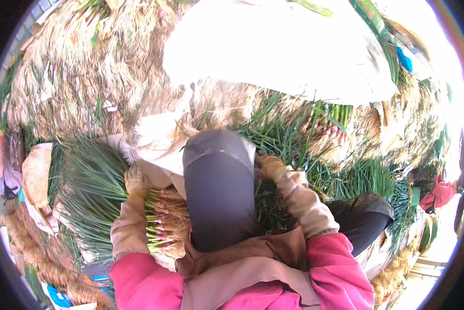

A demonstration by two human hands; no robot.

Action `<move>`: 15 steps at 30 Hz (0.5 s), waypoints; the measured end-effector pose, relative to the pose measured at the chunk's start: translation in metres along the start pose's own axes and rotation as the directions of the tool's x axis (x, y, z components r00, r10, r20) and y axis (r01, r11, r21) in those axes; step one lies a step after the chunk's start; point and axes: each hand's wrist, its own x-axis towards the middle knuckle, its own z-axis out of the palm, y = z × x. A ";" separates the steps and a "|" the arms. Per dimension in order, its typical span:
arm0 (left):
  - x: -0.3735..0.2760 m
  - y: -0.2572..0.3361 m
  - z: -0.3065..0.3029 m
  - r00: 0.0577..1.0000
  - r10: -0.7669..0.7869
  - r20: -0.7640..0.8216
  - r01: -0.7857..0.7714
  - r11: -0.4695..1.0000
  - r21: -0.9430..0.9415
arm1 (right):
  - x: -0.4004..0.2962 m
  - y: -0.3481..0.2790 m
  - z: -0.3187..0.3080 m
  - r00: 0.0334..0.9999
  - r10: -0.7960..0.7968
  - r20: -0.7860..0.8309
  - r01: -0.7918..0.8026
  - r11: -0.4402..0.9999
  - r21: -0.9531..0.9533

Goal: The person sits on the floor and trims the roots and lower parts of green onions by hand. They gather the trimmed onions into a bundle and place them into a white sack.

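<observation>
My left hand [136,181], in a tan glove, rests on a row of green stalks with reddish bases and pale brown roots [164,221]; its fingers reach towards a white sack [158,135], and whether it grips is unclear. Long green leaves [92,193] fan out to its left. My right hand [269,162], also gloved, is beside my dark-clad knee [218,197], at the edge of loose green leaves [270,131]. The knee partly hides its fingertips, so I cannot tell what it holds.
A large heap of plants with pale roots [100,77] stretches across the far side, partly under a bright white sheet [278,50]. A smaller bunch with reddish bases [331,130] lies at its near edge. A beige sack [38,174] stands at the left, red cloth [439,193] at the right.
</observation>
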 end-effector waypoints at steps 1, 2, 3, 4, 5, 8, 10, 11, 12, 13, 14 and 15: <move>-0.003 0.003 0.004 0.998 -0.006 0.059 0.004 0.999 0.036 | -0.016 -0.001 -0.010 0.963 -0.086 -0.253 0.070 0.995 -0.071; -0.002 0.005 0.003 0.993 -0.012 0.119 0.003 0.997 0.075 | -0.035 -0.004 -0.043 0.970 -0.099 -0.221 0.116 0.991 0.067; 0.000 0.007 -0.005 0.983 -0.054 0.176 0.053 0.999 0.011 | -0.054 -0.008 -0.082 0.973 -0.129 -0.192 0.169 0.964 0.206; 0.002 0.013 -0.017 0.969 -0.084 0.233 0.099 0.994 -0.053 | -0.072 -0.012 -0.113 0.957 -0.049 -0.286 0.150 0.927 0.343; 0.003 0.016 -0.026 0.950 -0.110 0.293 0.149 0.982 -0.113 | -0.085 -0.015 -0.138 0.931 0.041 -0.363 0.147 0.868 0.475; 0.019 0.019 -0.060 0.950 -0.098 0.297 0.164 0.965 -0.206 | -0.082 -0.021 -0.183 0.614 0.139 -0.777 0.019 0.982 0.190; 0.029 0.026 -0.086 0.976 -0.145 0.165 0.197 0.907 -0.371 | -0.062 -0.028 -0.201 0.498 0.049 -0.866 -0.132 0.991 -0.020; 0.035 0.023 -0.093 0.984 -0.156 0.085 0.177 0.841 -0.511 | -0.043 -0.027 -0.201 0.489 0.021 -0.872 -0.111 0.993 -0.038; 0.047 0.022 -0.098 0.986 -0.168 0.006 0.133 0.753 -0.644 | -0.028 -0.023 -0.202 0.477 -0.004 -0.879 -0.102 0.993 -0.060; 0.060 0.029 -0.112 0.980 -0.183 -0.073 0.065 0.650 -0.757 | -0.021 -0.018 -0.207 0.449 -0.032 -0.893 -0.161 0.980 -0.117; 0.072 0.036 -0.128 0.988 -0.136 -0.074 -0.016 0.385 -0.923 | -0.013 -0.013 -0.212 0.437 0.086 -0.895 0.023 0.994 0.106; 0.076 0.049 -0.155 0.993 -0.093 -0.078 -0.071 0.077 -0.994 | -0.006 -0.007 -0.216 0.453 0.192 -0.871 0.214 0.925 0.315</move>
